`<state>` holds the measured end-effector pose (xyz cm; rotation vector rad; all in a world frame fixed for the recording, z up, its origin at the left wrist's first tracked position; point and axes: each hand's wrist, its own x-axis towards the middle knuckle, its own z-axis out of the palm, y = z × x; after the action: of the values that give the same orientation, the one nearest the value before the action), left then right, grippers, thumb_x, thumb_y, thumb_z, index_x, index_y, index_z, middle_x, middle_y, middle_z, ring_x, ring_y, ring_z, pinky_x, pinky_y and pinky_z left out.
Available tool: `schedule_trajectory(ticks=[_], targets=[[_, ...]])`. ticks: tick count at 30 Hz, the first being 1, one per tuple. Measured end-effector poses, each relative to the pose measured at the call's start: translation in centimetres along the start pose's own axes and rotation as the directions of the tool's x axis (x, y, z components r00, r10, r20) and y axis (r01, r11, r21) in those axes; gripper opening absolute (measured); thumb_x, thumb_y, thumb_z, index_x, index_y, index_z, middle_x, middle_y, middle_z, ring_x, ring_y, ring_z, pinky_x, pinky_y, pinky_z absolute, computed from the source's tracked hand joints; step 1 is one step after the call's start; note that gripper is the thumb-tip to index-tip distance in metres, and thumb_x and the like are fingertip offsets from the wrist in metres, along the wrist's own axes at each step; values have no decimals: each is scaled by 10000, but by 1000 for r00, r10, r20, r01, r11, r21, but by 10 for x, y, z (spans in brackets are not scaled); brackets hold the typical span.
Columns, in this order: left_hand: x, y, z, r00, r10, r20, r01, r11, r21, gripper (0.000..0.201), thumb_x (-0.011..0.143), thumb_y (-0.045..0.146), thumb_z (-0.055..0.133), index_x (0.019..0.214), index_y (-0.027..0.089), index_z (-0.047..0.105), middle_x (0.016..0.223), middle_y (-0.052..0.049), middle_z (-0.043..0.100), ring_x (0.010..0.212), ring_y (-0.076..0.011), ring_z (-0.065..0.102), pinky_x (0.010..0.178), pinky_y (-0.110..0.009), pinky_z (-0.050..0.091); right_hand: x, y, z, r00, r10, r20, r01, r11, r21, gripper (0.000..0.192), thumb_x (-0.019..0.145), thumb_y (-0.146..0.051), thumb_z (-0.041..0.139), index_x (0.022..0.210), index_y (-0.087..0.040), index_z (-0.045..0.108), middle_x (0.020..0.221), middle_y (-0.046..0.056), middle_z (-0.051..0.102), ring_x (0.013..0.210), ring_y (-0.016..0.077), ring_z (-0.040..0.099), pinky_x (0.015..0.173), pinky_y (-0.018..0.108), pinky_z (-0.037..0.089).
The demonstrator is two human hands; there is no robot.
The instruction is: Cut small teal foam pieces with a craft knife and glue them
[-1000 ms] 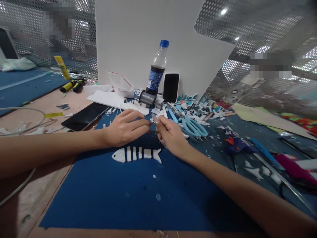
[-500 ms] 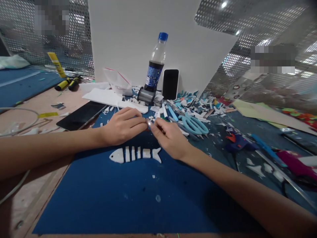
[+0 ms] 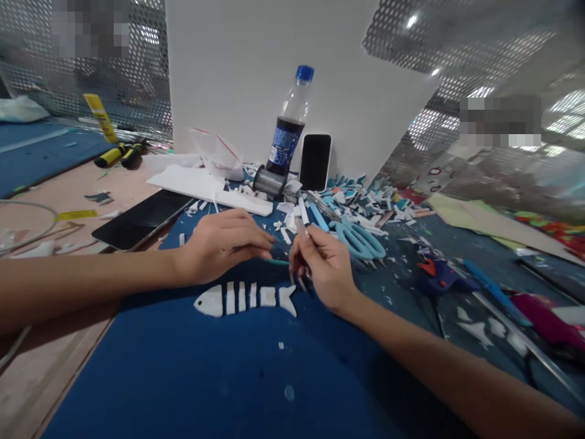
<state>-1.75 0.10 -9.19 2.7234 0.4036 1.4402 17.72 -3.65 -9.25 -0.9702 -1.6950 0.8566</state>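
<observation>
**Mia:** Can you read any words in the head view?

**Ben:** Not really. The clear plastic soda bottle with the blue cap (image 3: 289, 131) has a blue label, but the writing is too blurry. The yellow glue stick (image 3: 101, 118) far back on the left has marks I can't read either.

**Mia:** What are the hands doing?

**Ben:** The left hand (image 3: 219, 247) and the right hand (image 3: 322, 265) meet over the dark blue foam sheet (image 3: 192, 372). Both pinch a thin green strip (image 3: 277, 261) between them, one at each end. The right hand also holds a thin silver tool (image 3: 302, 230) that points up.

**Mia:** Where is the white foam fish skeleton (image 3: 244, 298)?

**Ben:** It lies flat on the blue sheet, just below both hands. Its head is under the left hand and its tail is beside the right hand. The fingers don't touch it.

**Mia:** What else is near?

**Ben:** Light blue scissors (image 3: 359, 238) lie just right of the right hand, among lots of little paper scraps (image 3: 365, 201). A black phone (image 3: 315, 161) leans on the big white board (image 3: 256, 79) beside the bottle. A flat black tablet (image 3: 137, 219) lies to the left.
</observation>
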Motion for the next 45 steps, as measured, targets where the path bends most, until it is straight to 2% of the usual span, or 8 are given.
schedule_trajectory(ticks=[5,11,18,23,32,37,41,45], targets=[[-1,-4,1,978,-210,0,207,966,-155,55,709,189,724,724,165,677,708,-32,730,661,-127,658,642,-229,537,-6,0,-2,993,-118,6,118,991,-63,313,953,-271,398,687,-166,524,543,-26,552,422,45,511,411,144,394],[-1,-4,1,952,-301,54,305,921,-241,79,682,205,748,704,168,682,686,-30,721,621,-119,647,612,-227,527,-9,-2,-4,957,-261,127,285,927,-242,300,933,-174,395,661,-148,517,533,-21,547,438,33,515,446,140,387],[0,0,-1,946,-299,127,320,924,-211,101,684,234,748,695,165,674,672,-25,715,613,-113,637,600,-219,508,-6,-5,-3,948,-231,219,278,935,-218,371,934,-181,399,570,-149,463,452,-46,464,376,20,428,408,147,327],[0,1,-1,933,-304,195,343,915,-215,134,731,303,704,698,176,680,657,-19,711,586,-100,625,571,-207,493,-6,-4,-2,919,-306,248,362,905,-224,349,929,-154,399,587,-148,468,482,-47,455,411,20,429,423,145,322],[-4,-2,2,922,-336,191,374,901,-218,196,757,400,662,720,212,704,674,-17,723,600,-107,622,574,-213,498,-7,0,-2,888,-373,269,445,847,-291,330,932,-168,392,612,-147,470,513,-40,442,427,31,389,420,168,294],[-3,-2,1,922,-321,218,367,904,-220,136,762,347,672,745,219,711,691,-17,727,619,-111,631,580,-210,504,-7,0,-2,886,-374,273,447,845,-293,308,930,-161,392,629,-154,457,518,-45,432,434,30,395,424,168,294],[-4,-3,2,939,-287,189,327,916,-232,95,741,310,698,732,216,711,668,-19,722,595,-117,631,560,-217,504,-7,0,-2,892,-351,284,432,849,-304,307,936,-170,391,636,-165,453,525,-41,439,440,39,406,426,178,301],[-5,-4,4,936,-298,186,336,913,-230,105,737,327,699,720,223,707,676,-17,724,603,-125,635,566,-227,510,-7,0,-2,889,-358,287,438,847,-300,304,940,-176,384,643,-172,450,526,-40,445,437,44,410,419,181,302]])
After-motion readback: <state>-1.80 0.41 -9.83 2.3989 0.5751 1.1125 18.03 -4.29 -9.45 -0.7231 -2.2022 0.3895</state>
